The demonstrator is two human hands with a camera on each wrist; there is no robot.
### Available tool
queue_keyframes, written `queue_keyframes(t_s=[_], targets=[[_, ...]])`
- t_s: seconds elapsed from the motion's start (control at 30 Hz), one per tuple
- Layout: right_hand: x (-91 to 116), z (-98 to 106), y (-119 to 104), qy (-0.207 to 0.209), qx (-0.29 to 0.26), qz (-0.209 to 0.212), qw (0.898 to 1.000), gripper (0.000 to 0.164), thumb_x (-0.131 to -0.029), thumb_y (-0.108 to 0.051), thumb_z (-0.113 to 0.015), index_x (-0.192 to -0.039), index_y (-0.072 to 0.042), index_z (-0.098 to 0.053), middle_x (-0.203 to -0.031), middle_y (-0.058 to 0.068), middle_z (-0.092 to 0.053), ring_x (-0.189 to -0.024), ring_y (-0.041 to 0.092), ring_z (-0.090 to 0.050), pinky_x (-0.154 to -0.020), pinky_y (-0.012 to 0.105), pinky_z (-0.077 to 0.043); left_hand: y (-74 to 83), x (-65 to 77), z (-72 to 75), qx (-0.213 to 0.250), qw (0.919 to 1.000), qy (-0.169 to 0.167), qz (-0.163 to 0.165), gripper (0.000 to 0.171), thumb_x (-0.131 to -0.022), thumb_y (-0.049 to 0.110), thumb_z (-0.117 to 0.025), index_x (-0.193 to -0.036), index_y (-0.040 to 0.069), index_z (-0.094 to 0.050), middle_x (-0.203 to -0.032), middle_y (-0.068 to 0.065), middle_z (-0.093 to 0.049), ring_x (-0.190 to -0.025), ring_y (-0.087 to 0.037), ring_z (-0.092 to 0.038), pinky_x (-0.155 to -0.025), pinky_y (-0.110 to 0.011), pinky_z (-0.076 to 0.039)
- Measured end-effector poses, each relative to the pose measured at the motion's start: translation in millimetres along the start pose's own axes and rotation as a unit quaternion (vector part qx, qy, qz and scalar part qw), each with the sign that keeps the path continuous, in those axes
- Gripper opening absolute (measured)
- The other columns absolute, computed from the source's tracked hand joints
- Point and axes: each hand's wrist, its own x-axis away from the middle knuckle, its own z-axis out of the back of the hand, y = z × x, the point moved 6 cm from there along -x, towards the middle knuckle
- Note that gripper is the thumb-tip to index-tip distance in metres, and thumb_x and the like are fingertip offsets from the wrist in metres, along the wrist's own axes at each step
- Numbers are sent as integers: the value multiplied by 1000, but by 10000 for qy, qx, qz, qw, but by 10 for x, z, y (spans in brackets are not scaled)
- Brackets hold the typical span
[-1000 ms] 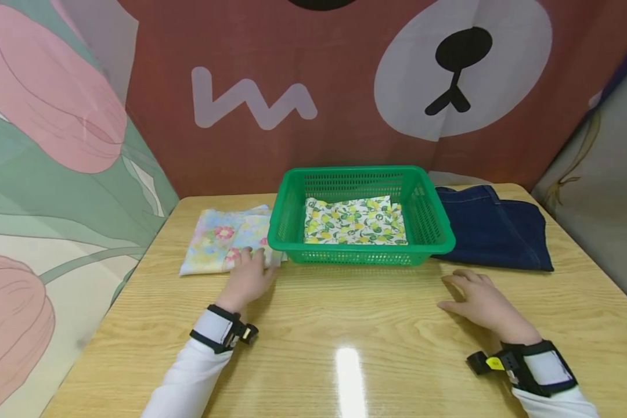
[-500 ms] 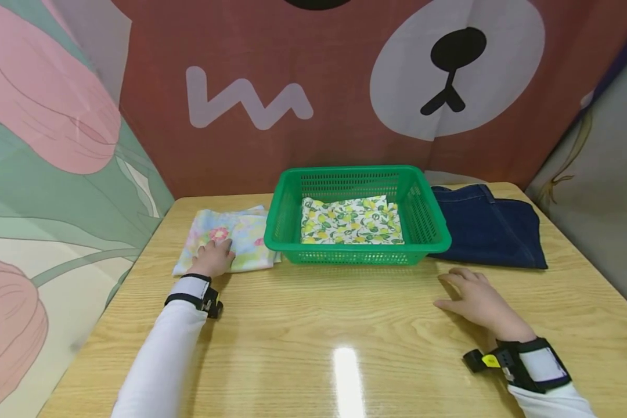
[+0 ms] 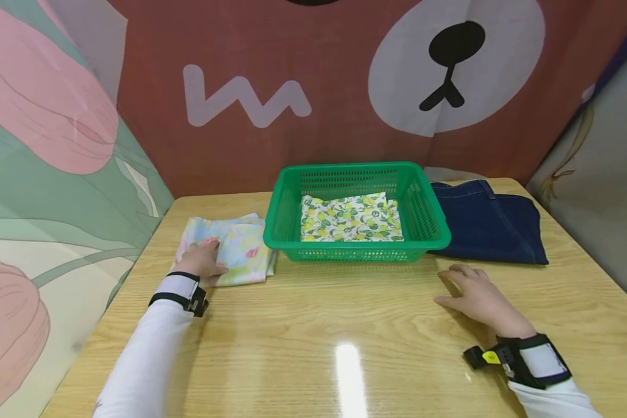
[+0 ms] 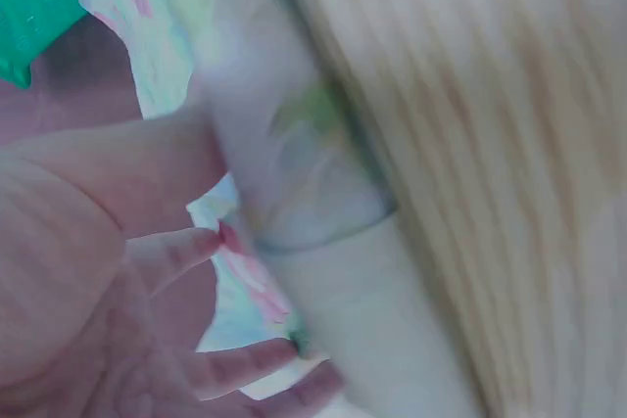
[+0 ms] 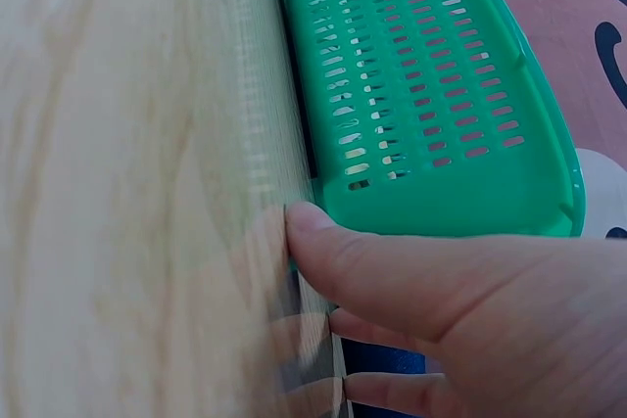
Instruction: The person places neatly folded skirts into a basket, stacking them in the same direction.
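Observation:
In the head view my left hand (image 3: 201, 259) lies over the left part of a folded pastel floral cloth (image 3: 242, 244) at the table's left. Its fingers press on the cloth from above, thumb held apart toward the right. In the left wrist view the fingertips reach down to the cloth (image 4: 257, 281) and the palm is off it. My right hand (image 3: 475, 296) rests on the tabletop in front of the basket's right end, fingers loosely bent and holding nothing. In the right wrist view its thumb shows near the green basket (image 5: 441, 183).
The green plastic basket (image 3: 355, 251) stands at the back middle, with a folded lemon-print cloth (image 3: 350, 219) inside. Folded dark blue denim (image 3: 493, 229) lies to its right. A patterned curtain (image 3: 251, 151) rises behind the wooden table (image 3: 303, 325).
My left hand has moved left across the floral cloth. The cloth has slid slightly toward me and left, away from the basket's side. My right hand has stayed in place.

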Motion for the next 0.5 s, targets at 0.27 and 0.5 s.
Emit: queue_keyframes(t_s=[0.27,0.5], targets=[[1,7,-27,-29,-6,1,10000,61,-88,-28,-83,-131,11,-64,-135,41,-54,-121,66,-48,-96,75,-44,-85,209,-52,-172,9996,-194,-132,84,-89,30,-78,-150,-12,-39,-139,-41,-54,-130,-64,-47,-97,-65,-50],[2,10,3,-32,79,-44,10000,62,-88,-29,-83,-131,11,-64,-135,41,-53,-121,66,-48,-96,74,-44,-69,396,-90,-37,9996,130,-239,92,-85,32,-83,-151,-13,-38,-141,-46,-49,-124,-63,-50,-100,-70,-46]])
